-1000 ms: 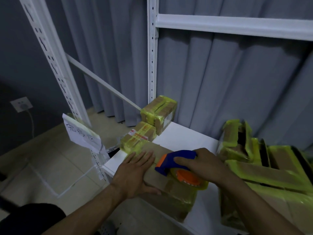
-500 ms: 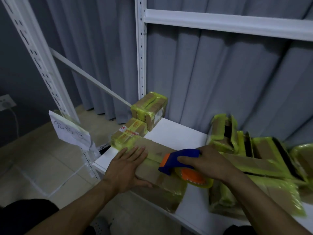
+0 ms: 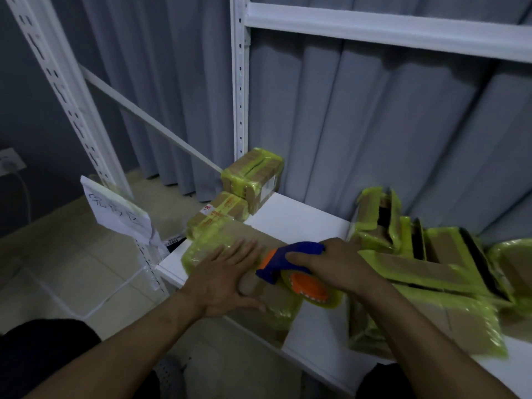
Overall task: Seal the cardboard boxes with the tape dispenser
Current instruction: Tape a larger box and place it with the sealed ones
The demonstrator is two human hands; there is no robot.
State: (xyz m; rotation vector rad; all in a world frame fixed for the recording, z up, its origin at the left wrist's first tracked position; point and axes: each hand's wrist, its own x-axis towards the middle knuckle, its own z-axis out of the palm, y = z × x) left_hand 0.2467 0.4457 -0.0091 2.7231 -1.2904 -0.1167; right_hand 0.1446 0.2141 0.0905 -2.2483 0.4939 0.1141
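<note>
A flat cardboard box (image 3: 230, 240) with yellow-green tape on its ends lies on the white shelf (image 3: 299, 223), near its front left corner. My left hand (image 3: 224, 277) presses flat on the box top, fingers straight. My right hand (image 3: 331, 266) grips the blue handle of the tape dispenser (image 3: 290, 260), whose orange hub and yellow tape roll (image 3: 313, 289) sit on the box's right part, just right of my left hand.
Two small taped boxes (image 3: 253, 174) stand at the shelf's back left. A heap of yellow-taped boxes (image 3: 431, 272) fills the right side. White rack uprights (image 3: 240, 82), a paper label (image 3: 115, 214) and grey curtains surround the shelf.
The dispenser stays on the box's right part, now close against my left hand. My left hand keeps pressing the box. The camera has shifted a little.
</note>
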